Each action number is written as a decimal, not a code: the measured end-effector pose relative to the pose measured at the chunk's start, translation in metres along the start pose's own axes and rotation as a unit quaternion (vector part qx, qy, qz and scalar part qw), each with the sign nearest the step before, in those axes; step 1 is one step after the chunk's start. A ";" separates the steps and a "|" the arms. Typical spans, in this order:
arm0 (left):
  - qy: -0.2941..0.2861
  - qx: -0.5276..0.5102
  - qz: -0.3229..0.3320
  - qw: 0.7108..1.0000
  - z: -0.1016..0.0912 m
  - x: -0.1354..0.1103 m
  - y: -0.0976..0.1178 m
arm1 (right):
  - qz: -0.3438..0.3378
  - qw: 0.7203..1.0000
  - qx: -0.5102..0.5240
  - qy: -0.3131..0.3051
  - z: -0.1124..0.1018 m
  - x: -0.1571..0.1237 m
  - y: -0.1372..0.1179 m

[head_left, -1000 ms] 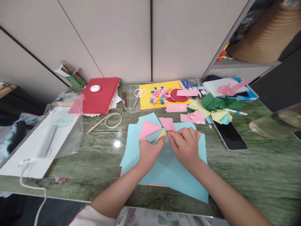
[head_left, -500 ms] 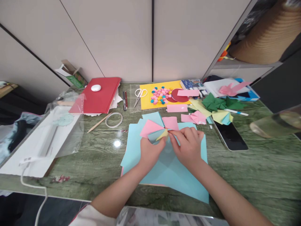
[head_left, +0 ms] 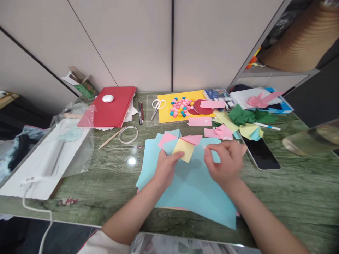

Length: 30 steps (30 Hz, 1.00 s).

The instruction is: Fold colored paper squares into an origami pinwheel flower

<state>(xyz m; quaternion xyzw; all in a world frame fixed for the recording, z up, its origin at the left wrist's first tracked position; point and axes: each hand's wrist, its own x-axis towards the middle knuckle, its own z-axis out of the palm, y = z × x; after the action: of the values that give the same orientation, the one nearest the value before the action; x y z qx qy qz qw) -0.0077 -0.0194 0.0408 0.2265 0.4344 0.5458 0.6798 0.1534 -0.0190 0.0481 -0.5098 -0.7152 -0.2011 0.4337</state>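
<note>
My left hand (head_left: 166, 166) pinches a folded paper piece (head_left: 185, 150) made of pink, blue and yellow flaps, the thumb lying on its yellow flap. To the right, apart from the paper, my right hand (head_left: 225, 160) is closed in a pinch. A tiny pale speck shows at its fingertips, too small to name. Under both hands lie light blue paper sheets (head_left: 196, 192), with pink edges peeking out beneath. Just beyond the right hand are a pink folded paper (head_left: 221, 132) and a phone (head_left: 261, 153).
Scissors (head_left: 158, 107) and a yellow sheet (head_left: 164, 113) bearing small coloured paper balls (head_left: 180, 106) lie at the back. Left of centre are a tape roll (head_left: 128, 135), a wooden stick (head_left: 109, 138) and a red folder (head_left: 112, 109). Green folded paper (head_left: 239, 114) and a bottle (head_left: 308, 139) are at right.
My right hand has let go of the folded paper and moved right. The paper has turned in my left hand, so its yellow flap now faces up in front.
</note>
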 end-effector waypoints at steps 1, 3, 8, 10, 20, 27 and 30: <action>-0.012 -0.019 -0.017 1.000 0.000 0.002 0.001 | 0.008 1.000 -0.013 0.006 -0.002 0.002 0.010; -0.029 -0.043 -0.043 0.998 -0.001 0.004 0.004 | 0.051 0.997 -0.060 -0.019 -0.003 0.004 0.033; -0.039 -0.079 -0.080 0.993 -0.002 0.004 0.004 | 0.124 0.966 -0.142 -0.175 0.005 0.004 0.076; -0.044 -0.079 -0.087 0.992 -0.002 0.003 0.004 | 0.125 0.969 -0.118 -0.178 0.007 0.003 0.074; -0.059 -0.047 -0.097 0.992 0.000 0.001 0.006 | -0.029 0.986 0.138 -0.084 -0.009 0.016 0.014; -0.061 -0.020 -0.100 0.993 0.002 -0.003 0.006 | -0.074 0.993 0.083 -0.030 -0.014 0.017 0.006; -0.035 -0.029 -0.095 0.994 0.003 -0.002 0.006 | -0.091 0.992 0.077 -0.039 -0.011 0.014 0.003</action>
<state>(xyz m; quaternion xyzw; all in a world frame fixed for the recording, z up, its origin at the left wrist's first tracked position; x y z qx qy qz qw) -0.0086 -0.0191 0.0474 0.1837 0.4138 0.4825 0.7498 0.1588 -0.0179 0.0650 -0.4152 -0.7882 -0.1637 0.4237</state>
